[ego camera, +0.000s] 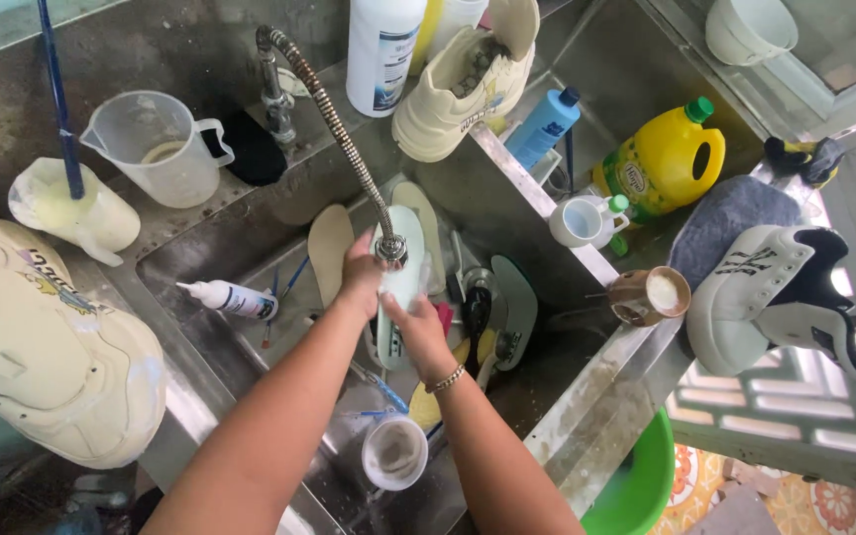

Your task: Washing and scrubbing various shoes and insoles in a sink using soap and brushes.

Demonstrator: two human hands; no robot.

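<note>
Both hands meet under the tap head (391,250) of a flexible metal hose over a steel sink (190,260): the left hand (362,272) is curled around the upper end of a pale green insole (400,287), right by the tap head, and the right hand (418,327) is closed on its middle from below, so the insole stands nearly upright between them above the basin. Down in the sink lie 2 more insoles, a beige insole (330,250) leaning on the back wall and a grey-green insole (514,307) to the right, along with a small white squeeze bottle (230,298), brushes, and a small white cup (394,453) near the front that holds cloudy liquid. On the wet ledge behind stands a clear measuring jug (154,149), close to empty with a little residue at the bottom, and beside it a white container (76,213) with a blue handle standing in it. A cream sneaker (47,347) rests at the left edge and a second cream sneaker (463,84) sits on the divider beside a tall white bottle (382,52). The right basin holds a blue bottle (545,126), a yellow jug (663,163) with a green cap, and a white mug (583,220). A brown cup (654,295) with pale contents sits on the rim, near a white sneaker (770,297) and a grey cloth (725,220). A green tub (641,485) stands below, over patterned floor tiles (824,500).
</note>
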